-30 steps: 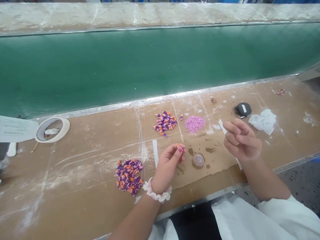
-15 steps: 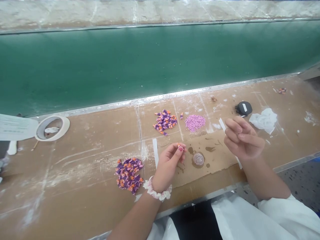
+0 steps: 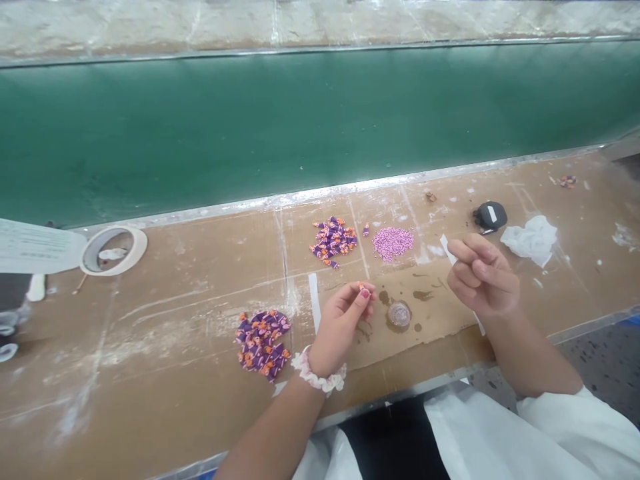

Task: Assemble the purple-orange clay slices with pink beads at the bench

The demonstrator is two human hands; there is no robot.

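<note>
My left hand pinches a small orange and purple piece between thumb and fingertips, just above the brown worktop. A pile of purple and orange pieces lies left of that hand. A small round pot sits right of it, on a stained cardboard sheet. My right hand is raised with its fingers curled together; what it holds, if anything, is too small to make out. A second pile of purple pieces and a heap of tiny pink beads lie farther back.
A green conveyor belt runs along the back. A roll of tape and a white paper lie at the left. A black round object and a crumpled white tissue lie at the right.
Both hands keep nearly the same pose. The view has shifted slightly, so the table's things sit a little to the right.
</note>
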